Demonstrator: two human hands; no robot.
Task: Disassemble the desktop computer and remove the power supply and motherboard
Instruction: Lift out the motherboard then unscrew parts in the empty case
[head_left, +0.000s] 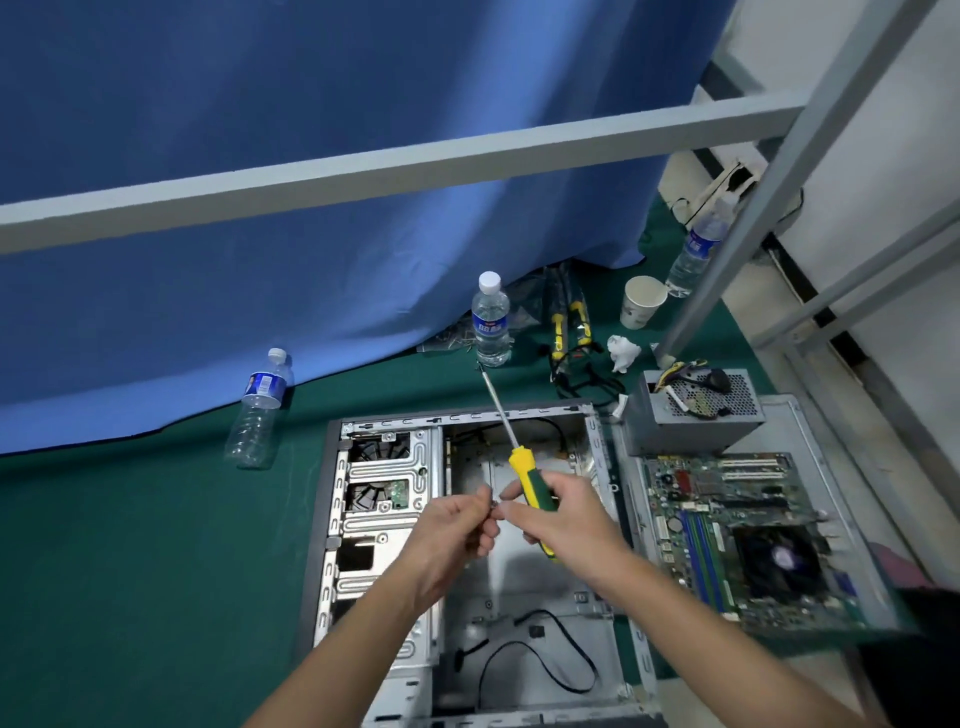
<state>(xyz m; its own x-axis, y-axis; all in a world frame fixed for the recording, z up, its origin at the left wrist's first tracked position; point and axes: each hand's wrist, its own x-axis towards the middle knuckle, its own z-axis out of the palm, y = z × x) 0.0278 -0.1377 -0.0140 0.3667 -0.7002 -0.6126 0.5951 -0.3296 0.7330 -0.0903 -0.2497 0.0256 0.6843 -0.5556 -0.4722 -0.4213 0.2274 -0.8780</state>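
Observation:
The open computer case (384, 488) lies flat on the green table, its main bay bare metal with loose black cables at the near end. To its right the motherboard (737, 525) lies on a grey side panel (810, 431), and the grey power supply (691, 410) sits at that panel's far end. My right hand (566, 525) grips a yellow-and-green screwdriver (527, 473) above the case, its shaft pointing away. My left hand (457, 525) meets the right hand's fingertips, pinching something small, seemingly a screw (494, 506).
A water bottle (491, 322) stands beyond the case and another bottle (260, 410) lies at the left. Yellow-handled tools (569, 325), a paper cup (641, 301), crumpled tissue (623, 353) and a third bottle (696, 254) sit at the back right. A grey frame post (727, 244) rises there.

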